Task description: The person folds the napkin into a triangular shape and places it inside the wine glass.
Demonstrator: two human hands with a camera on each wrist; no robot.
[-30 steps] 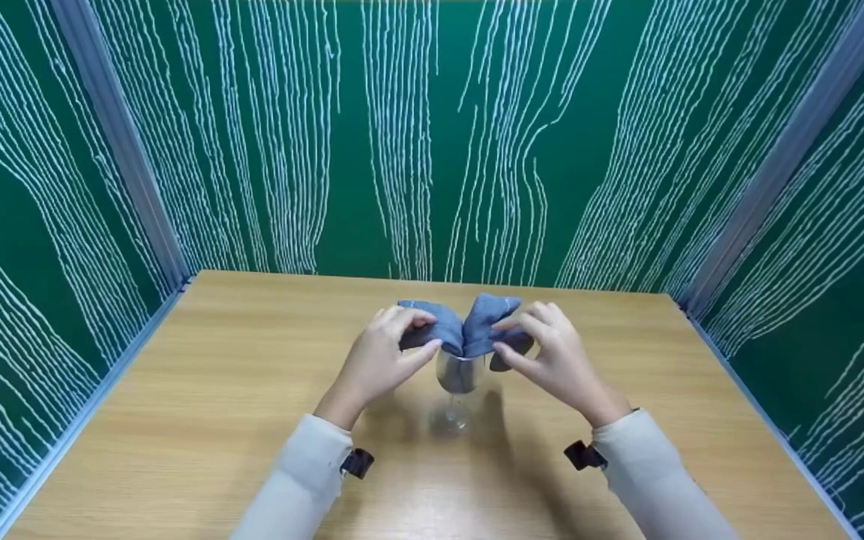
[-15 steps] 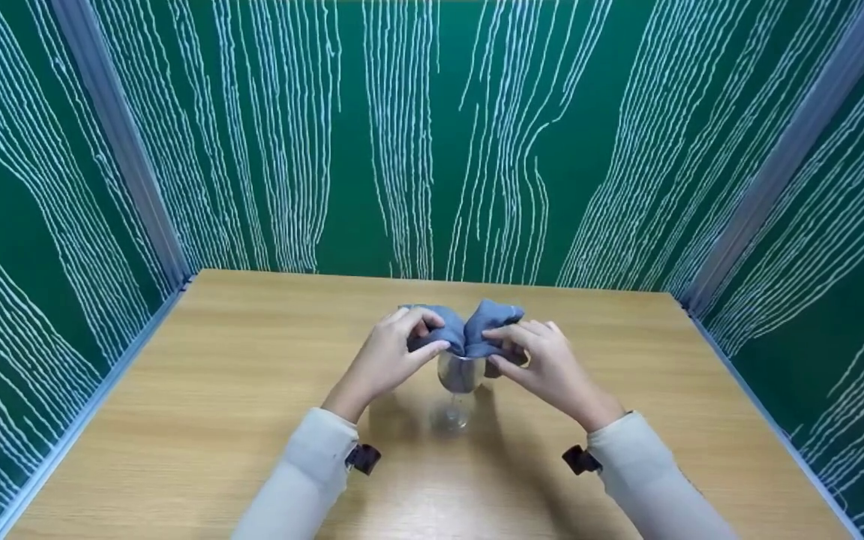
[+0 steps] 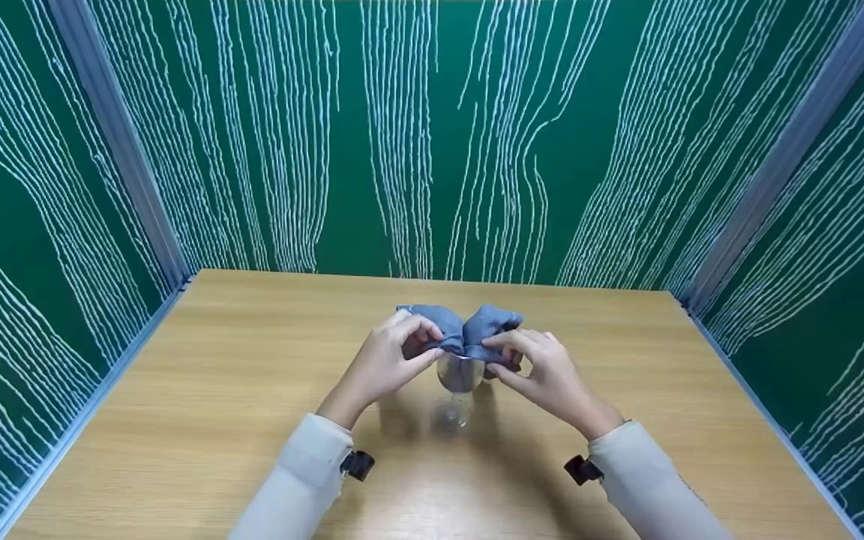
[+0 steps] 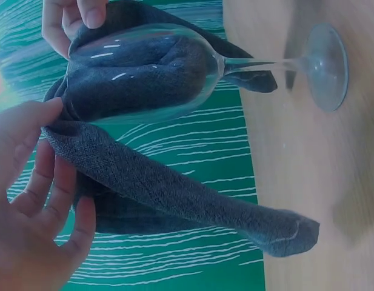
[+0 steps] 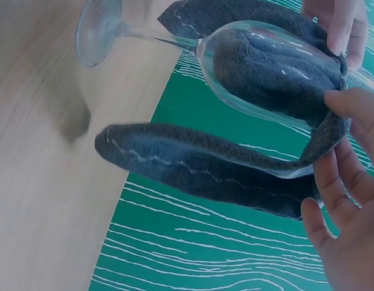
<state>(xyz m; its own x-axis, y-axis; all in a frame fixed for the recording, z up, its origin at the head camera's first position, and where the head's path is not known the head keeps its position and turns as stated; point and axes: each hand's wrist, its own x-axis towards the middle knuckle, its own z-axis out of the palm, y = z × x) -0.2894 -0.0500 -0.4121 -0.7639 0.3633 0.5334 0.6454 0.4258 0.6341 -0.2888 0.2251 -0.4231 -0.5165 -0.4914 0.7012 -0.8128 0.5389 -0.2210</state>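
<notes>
A stemmed wine glass (image 3: 460, 375) stands upright on the table. A grey-blue cloth (image 3: 488, 321) is stuffed into its bowl, and its loose ends spread over the rim and hang down outside on both sides. At the left of the rim my left hand (image 3: 394, 352) pinches a fold of the cloth between thumb and fingers. On the opposite side my right hand (image 3: 548, 371) pinches the cloth too. In the left wrist view, the left thumb presses the cloth (image 4: 144, 176) near the rim. The right wrist view has the right thumb at the rim, fingers behind the cloth (image 5: 205, 170).
The light wooden table (image 3: 252, 405) extends around the glass. Green panels (image 3: 349, 187) with wavy white lines rise behind it and along both sides. Grey-blue posts (image 3: 124, 142) mark the back corners. A small black device (image 3: 358, 465) sits at each wrist.
Both hands have shifted slightly inward, and their fingertips have come closer to the rim, taking hold of the cloth there. The cloth's raised right part has sunk a little. The glass stays in place.
</notes>
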